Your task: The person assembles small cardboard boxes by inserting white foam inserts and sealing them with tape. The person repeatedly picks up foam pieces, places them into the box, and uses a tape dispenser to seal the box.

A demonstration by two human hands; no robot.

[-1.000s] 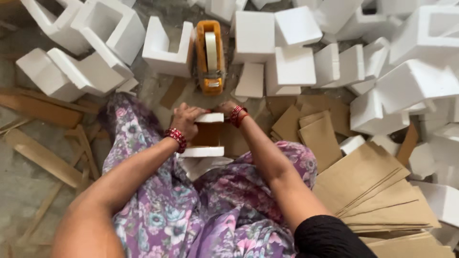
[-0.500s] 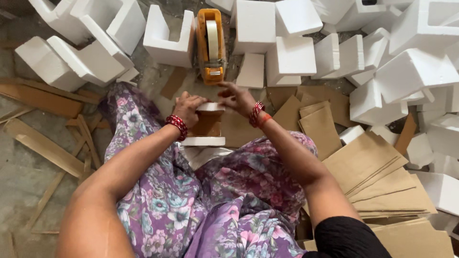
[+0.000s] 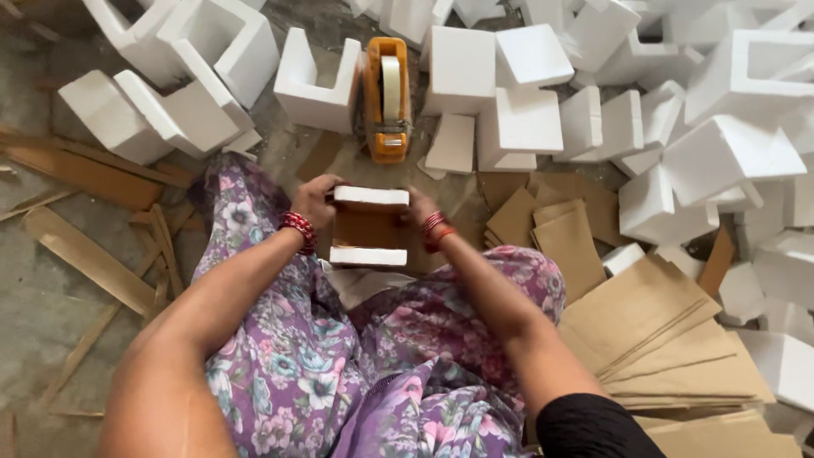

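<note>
A: What are the hands on?

B: Both grip one foam piece (image 3: 370, 227), a white U-shaped block with a brown card sheet set in its hollow. It sits at the centre of the frame, just above the knees in the flowered dress (image 3: 339, 373).

A: How does each hand stand?

B: The left hand (image 3: 315, 200) is wrapped around the block's left end, fingers curled on its upper edge. The right hand (image 3: 421, 208) presses the right end, mostly hidden behind the block, so I can see that it holds but not how its fingers lie. Red bangles (image 3: 298, 229) ring both wrists.

A: What lies past the block?

B: An orange tape gun (image 3: 387, 97) stands on the floor (image 3: 51, 297) in the upper middle of the frame, near the block but apart from it, with a pale roll in it.

A: And around that?

B: White foam blocks (image 3: 526, 102) fill the top of the frame from left to right and run down the right edge, many of them U-shaped or cornered. One U-shaped piece stands just left of the tape gun.

A: The brown stuff?

B: Cut card sheets (image 3: 670, 339) are stacked in a fan at the lower right, beside the right arm. More card sheets lie at centre right below the foam. Thin card strips (image 3: 89, 254) are scattered at the left.
</note>
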